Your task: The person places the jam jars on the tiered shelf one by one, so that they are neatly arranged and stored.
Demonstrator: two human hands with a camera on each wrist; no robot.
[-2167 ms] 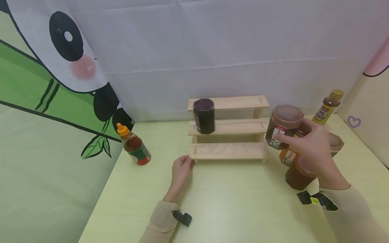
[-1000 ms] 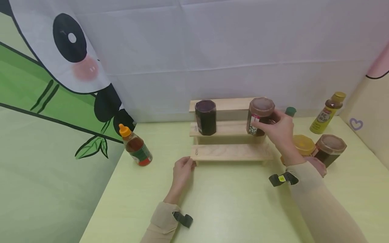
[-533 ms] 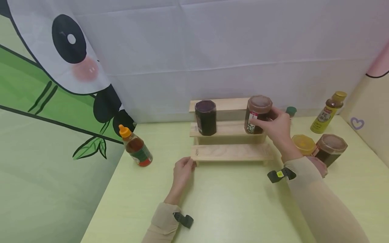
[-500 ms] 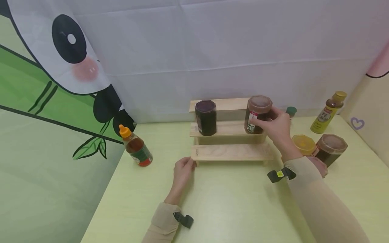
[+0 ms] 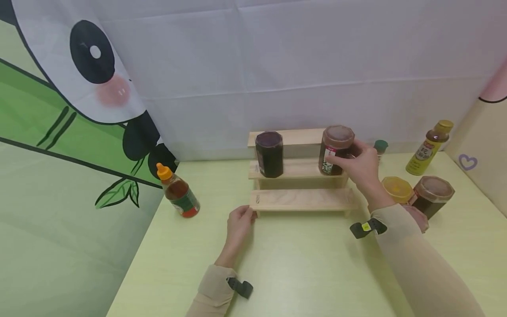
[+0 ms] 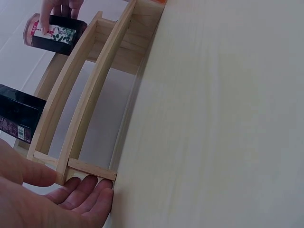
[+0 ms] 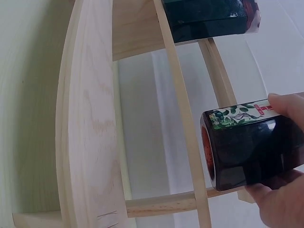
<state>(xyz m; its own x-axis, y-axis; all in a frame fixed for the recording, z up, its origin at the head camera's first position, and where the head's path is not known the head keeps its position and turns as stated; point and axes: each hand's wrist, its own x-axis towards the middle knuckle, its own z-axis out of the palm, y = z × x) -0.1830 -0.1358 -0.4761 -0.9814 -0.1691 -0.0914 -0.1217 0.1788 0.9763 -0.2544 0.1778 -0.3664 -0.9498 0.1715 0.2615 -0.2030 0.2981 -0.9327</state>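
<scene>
In the head view my right hand [image 5: 362,169] grips a dark octagonal jar [image 5: 332,157] with a red-and-white label, thumb in front and fingers behind. The jar is at the right end of the middle step of a three-tier wooden shelf rack [image 5: 301,200]. In the right wrist view the jar's base [image 7: 209,156] is right at the step's edge. My left hand [image 5: 239,222] holds the rack's lower left corner; in the left wrist view its thumb lies on the plank end and its fingers curl at the leg. A second dark jar [image 5: 270,156] stands on the middle step's left end.
A honey-coloured squeeze bottle [image 5: 179,191] with an orange cap stands left of the rack. To the right are a yellow-lidded jar [image 5: 397,189], a dark jar [image 5: 431,198], a pink-lidded jar [image 5: 417,219] partly behind the sleeve, a yellow-labelled bottle [image 5: 427,152] and a green-capped container [image 5: 380,147].
My right hand has carried the jar leftward from above the right-hand jars to the middle step, then stayed almost still over the last half second. The left hand keeps its hold on the rack.
</scene>
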